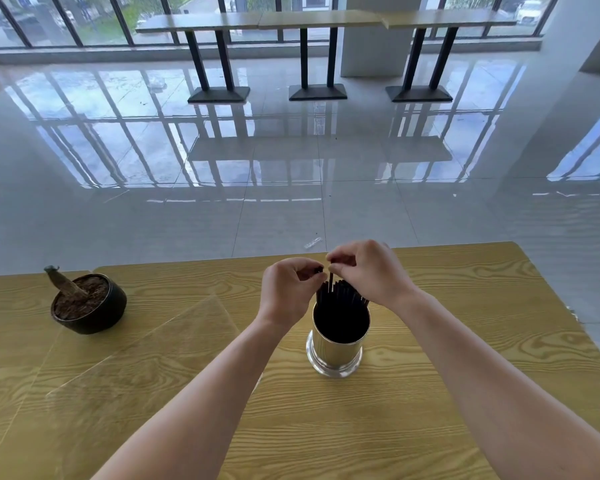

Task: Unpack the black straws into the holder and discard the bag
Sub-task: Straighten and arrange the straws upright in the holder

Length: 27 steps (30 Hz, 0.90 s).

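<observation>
**Straws are in the holder; the bag is yet to go**

Your wood-grain table [465, 341] carries everything. The clear plastic bag [136, 358] lies flat on its left half, looking empty, and reaches from near the far edge back towards you. Beyond it, close to the far left edge, sits a dark pot [89, 304] of soil with a cut stub in it.

The shiny metal holder [335, 355] stands upright about midway across the table, in its far half and well clear of the bag. The black straws [340, 296] stand bunched inside it, leaning to the far side, one tip higher than the rest.

Both your hands are over those tips. Your left hand [286, 292] has its fingers curled in, and thumb and forefinger appear to pinch a dark straw end. Your right hand [368, 271] is curled the same way, pinching the tall straw's top.

I judge that you are tidying the bunch, so the unpacking is nearly done. Next, let go of the straws without tipping the holder, then reach left for the bag. It is thin and slippery, so gather it up rather than sliding it. No bin is in view.
</observation>
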Tool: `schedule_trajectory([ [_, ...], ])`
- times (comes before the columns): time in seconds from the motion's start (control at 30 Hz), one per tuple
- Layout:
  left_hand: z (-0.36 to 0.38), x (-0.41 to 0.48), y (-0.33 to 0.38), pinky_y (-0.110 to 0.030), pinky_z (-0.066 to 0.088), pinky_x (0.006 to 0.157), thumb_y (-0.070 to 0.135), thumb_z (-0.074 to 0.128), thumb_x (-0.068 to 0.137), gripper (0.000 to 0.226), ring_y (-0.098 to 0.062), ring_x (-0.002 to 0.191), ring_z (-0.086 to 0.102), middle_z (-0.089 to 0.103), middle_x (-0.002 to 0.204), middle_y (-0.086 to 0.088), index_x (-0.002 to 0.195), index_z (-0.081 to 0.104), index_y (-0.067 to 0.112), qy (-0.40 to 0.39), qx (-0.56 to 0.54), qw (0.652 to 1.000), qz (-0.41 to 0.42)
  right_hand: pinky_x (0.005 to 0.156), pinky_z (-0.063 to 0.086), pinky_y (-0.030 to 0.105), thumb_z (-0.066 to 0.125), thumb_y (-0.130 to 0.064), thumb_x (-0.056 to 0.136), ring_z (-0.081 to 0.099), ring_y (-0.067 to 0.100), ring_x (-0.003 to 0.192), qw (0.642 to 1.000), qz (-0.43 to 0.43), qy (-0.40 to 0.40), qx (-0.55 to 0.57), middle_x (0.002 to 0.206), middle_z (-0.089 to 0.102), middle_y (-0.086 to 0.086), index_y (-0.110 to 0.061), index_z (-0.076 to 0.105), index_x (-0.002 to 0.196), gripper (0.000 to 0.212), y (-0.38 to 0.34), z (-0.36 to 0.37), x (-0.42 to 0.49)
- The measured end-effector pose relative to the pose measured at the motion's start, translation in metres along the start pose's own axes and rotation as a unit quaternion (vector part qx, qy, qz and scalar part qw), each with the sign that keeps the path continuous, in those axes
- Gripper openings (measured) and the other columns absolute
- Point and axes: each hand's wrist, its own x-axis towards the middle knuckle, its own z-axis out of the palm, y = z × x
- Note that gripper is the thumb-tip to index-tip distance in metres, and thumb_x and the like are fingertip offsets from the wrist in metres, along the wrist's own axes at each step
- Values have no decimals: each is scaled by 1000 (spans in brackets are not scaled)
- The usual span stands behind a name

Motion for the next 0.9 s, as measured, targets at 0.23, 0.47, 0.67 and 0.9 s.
schedule_trajectory([
  [0.23,0,2,12,-13,49,61,19,84,80,7,5,58,63,74,68,14,86,81,17,-10,-28,999,23,76,59,32,79,-15,84,70,9,77,998,9,18,54,78,74,-8,-18,75,92,10,-7,-5,-2],
  [0.47,-8,3,13,-24,56,63,15,82,80,8,-4,62,67,75,71,6,88,80,14,-5,-24,999,30,78,63,37,71,-5,91,77,15,76,971,47,-17,232,80,78,3,-12,77,101,15,-9,-5,-3],
  [0.67,-35,11,20,-29,62,65,7,80,81,10,-18,68,75,78,74,-3,82,77,16,34,-154,987,-19,75,63,34,70,-5,91,76,23,79,948,52,36,311,82,78,5,-14,75,100,14,-3,-20,-9],
  [0.9,-76,14,20,-27,61,67,1,71,86,11,-21,74,74,76,78,-10,79,77,7,91,-478,865,-124,62,59,31,60,-17,99,69,22,79,941,112,104,302,91,77,0,-20,75,99,16,18,-18,-38],
])
